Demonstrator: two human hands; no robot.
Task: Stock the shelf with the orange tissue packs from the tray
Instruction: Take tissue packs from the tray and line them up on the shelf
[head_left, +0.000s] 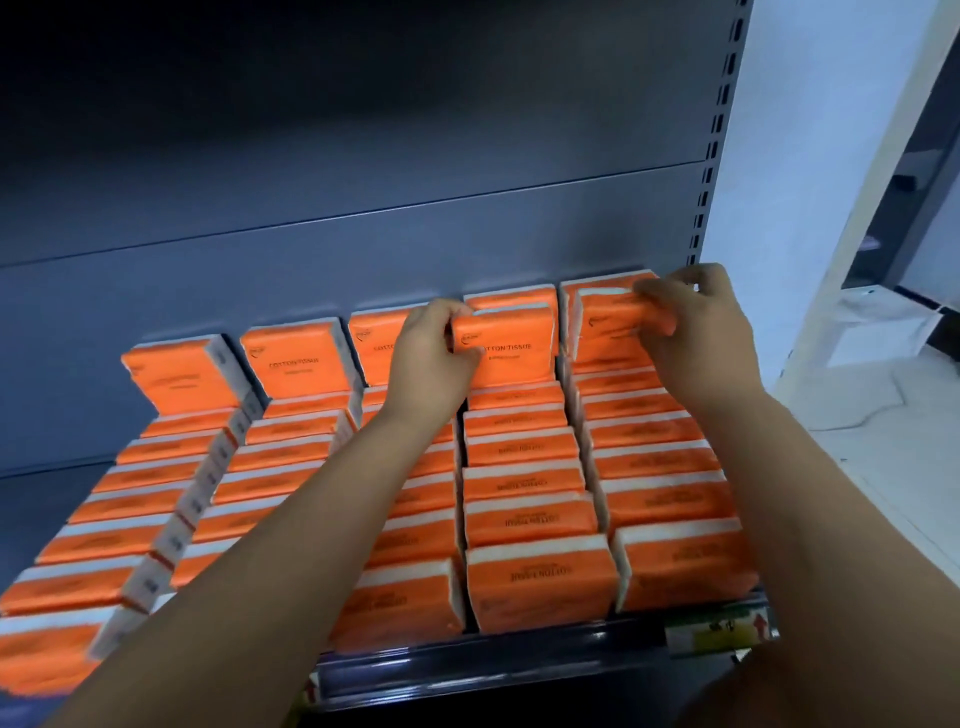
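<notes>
Several rows of orange tissue packs fill the grey shelf (467, 670) from the front lip back to the rear panel. At the back, my left hand (434, 353) grips the left end of an upright orange tissue pack (511, 345) in the second row from the right. My right hand (698, 325) pinches the top of the rearmost orange pack (608, 332) in the rightmost row. Both forearms reach over the packs in front. The tray is not in view.
The grey back panel (311, 218) rises behind the packs. A perforated upright post (711, 156) bounds the shelf on the right. A yellow-green price label (717, 631) sits on the shelf lip. A white wall and floor (883, 426) lie to the right.
</notes>
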